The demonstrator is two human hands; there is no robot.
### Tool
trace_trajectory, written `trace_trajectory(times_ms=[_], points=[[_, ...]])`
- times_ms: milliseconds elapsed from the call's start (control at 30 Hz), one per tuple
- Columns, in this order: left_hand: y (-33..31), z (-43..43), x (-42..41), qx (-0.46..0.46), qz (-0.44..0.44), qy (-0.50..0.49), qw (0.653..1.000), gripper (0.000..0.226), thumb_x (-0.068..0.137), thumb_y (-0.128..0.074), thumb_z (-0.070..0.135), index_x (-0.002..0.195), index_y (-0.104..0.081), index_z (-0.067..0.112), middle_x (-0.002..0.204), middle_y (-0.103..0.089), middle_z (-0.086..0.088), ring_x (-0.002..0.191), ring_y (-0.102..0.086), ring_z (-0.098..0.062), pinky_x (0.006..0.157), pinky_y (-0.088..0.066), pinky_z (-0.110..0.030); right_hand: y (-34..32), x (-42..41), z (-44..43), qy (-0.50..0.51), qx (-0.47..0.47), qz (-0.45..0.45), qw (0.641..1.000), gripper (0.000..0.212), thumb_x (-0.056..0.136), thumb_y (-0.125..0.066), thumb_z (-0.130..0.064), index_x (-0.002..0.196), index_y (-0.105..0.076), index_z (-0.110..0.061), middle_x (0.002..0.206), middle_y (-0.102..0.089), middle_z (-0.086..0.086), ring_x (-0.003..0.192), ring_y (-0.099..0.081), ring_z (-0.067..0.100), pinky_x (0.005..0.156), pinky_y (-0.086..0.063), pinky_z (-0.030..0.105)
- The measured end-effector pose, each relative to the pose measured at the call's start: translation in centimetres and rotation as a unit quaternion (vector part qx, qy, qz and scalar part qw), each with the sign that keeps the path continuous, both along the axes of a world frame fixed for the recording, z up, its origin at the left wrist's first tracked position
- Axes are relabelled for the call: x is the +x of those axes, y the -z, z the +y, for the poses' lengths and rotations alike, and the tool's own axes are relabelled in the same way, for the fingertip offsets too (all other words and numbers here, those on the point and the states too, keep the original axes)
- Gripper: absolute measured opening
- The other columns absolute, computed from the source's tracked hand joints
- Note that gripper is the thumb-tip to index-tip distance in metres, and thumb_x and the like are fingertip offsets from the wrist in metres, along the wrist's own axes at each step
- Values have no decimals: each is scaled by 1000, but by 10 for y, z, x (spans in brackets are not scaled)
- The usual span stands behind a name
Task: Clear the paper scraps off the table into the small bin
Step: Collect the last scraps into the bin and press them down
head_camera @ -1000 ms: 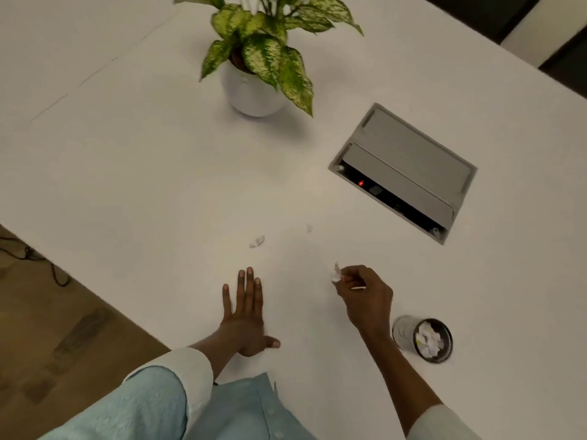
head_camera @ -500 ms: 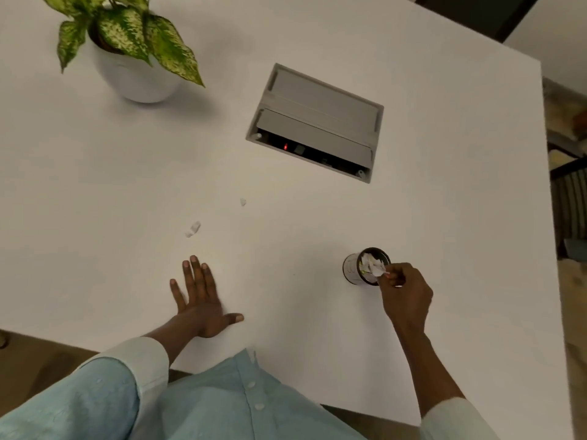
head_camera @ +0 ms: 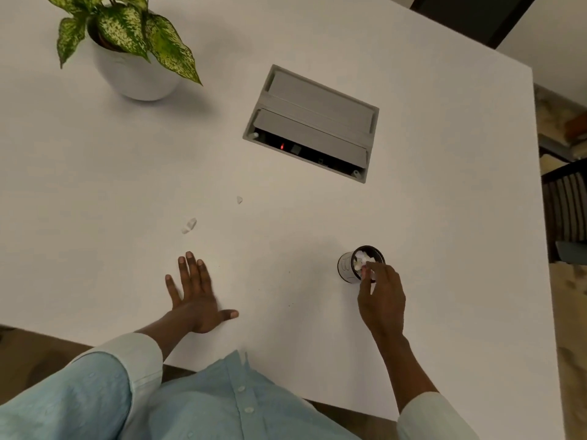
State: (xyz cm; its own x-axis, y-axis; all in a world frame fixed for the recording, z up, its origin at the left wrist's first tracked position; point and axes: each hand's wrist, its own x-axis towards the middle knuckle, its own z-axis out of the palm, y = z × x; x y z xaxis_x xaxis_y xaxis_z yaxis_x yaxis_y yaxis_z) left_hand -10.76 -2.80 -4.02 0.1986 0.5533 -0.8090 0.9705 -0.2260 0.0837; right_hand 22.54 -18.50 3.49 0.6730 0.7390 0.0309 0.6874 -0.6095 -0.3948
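Observation:
A small round bin (head_camera: 345, 265) with a dark inside stands on the white table (head_camera: 444, 236) at the front right, holding several white scraps. My right hand (head_camera: 381, 300) hovers at its near rim, fingertips pinched over the opening on a small white paper scrap (head_camera: 371, 274). My left hand (head_camera: 193, 296) lies flat on the table, fingers spread, holding nothing. Two loose scraps remain on the table beyond my left hand: a longer one (head_camera: 189, 225) and a tiny one (head_camera: 239, 200).
A potted plant with spotted leaves in a white pot (head_camera: 139, 77) stands at the back left. A grey recessed socket box (head_camera: 313, 122) with a red light sits in the table's middle. The table edge runs down the right; a dark chair (head_camera: 568, 201) is beyond it.
My right hand carried a scrap from the middle of the table to the bin and now reaches over its opening. My left hand stayed flat in place.

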Motion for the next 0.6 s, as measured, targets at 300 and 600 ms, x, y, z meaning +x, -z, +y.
trace_trajectory(times_ms=[300, 600], points=[[4, 0, -4, 21, -18, 14, 1000, 149, 73, -43, 96, 138, 48, -2, 137, 65, -25, 129, 60, -43, 114, 18, -74, 25, -14, 3, -62, -109, -83, 989, 44, 99, -37, -33, 127, -62, -12, 126, -70, 10, 125, -62, 22, 120, -22, 51], [13, -10, -13, 105, -66, 22, 992, 147, 73, -39, 97, 146, 38, -5, 148, 54, -28, 138, 51, -47, 117, 13, -74, -12, -29, 50, -85, -5, -45, 995, 24, 91, -67, -14, 115, -66, -16, 116, -62, 4, 112, -56, 27, 88, -42, 31]])
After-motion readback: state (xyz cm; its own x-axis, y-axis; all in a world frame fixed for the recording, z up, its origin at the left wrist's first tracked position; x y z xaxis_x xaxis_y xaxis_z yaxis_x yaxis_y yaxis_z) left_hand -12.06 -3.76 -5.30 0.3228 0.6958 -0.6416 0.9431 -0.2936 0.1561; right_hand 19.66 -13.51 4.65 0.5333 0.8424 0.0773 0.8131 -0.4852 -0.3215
